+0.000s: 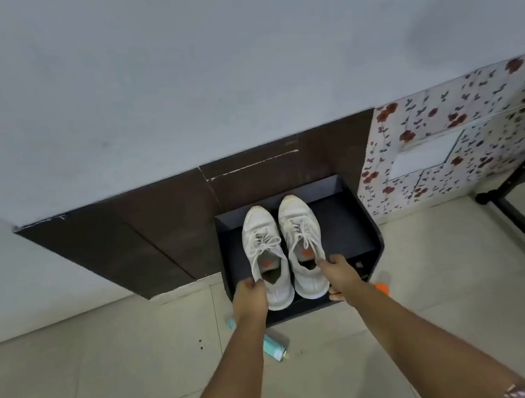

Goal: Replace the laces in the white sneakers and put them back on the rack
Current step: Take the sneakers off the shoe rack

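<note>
Two white sneakers stand side by side, toes toward the wall, on the top shelf of a black rack (347, 236). Both are laced with white laces and show orange insole marks. My left hand (249, 296) grips the collar of the left sneaker (260, 234) at its left heel side. My right hand (337, 271) pinches the collar of the right sneaker (298, 224) at its right heel side. Both soles seem to rest on the shelf.
A teal spray can (275, 347) lies on the tiled floor in front of the rack, and an orange object (382, 287) sits at the rack's right front corner. A black metal table leg (523, 231) stands to the right. A dark skirting panel (122, 243) runs along the wall.
</note>
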Tool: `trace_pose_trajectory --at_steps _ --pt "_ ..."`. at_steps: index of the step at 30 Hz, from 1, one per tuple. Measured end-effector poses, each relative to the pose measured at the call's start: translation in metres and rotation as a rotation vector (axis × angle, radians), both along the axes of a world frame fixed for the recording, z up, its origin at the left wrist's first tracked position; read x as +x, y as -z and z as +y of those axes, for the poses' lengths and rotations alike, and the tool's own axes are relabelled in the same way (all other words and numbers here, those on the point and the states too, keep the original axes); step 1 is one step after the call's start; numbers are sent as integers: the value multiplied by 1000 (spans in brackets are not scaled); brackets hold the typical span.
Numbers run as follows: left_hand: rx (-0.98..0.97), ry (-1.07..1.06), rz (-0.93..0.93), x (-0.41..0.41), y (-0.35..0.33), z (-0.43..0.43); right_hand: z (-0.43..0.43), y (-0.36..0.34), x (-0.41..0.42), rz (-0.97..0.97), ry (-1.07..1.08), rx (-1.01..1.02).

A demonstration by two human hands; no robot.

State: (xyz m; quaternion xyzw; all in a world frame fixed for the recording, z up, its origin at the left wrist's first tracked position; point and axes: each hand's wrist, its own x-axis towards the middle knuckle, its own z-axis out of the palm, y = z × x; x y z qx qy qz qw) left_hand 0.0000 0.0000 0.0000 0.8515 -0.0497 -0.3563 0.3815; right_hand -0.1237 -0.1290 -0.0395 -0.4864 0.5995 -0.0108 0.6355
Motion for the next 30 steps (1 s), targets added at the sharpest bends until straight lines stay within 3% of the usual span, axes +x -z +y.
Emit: trace_pose_trajectory --at_steps 4,7,13,17,22,30 --pt "34 -48 116 35 51 -32 -18 34 32 -16 71 113" --pt "96 -9 207 52 87 -42 -22 54 38 68 42 39" --pt "180 158 -15 51 83 -31 -9 44 22 46 67 -116" --pt "70 141 15 21 68 24 43 4 -28 -73 178 -83" --pt "47 157 1 -46 63 101 111 -14 -102 -50 55 -126" --pt "187 161 118 -138 128 173 169 69 -188 130 -132 -77"
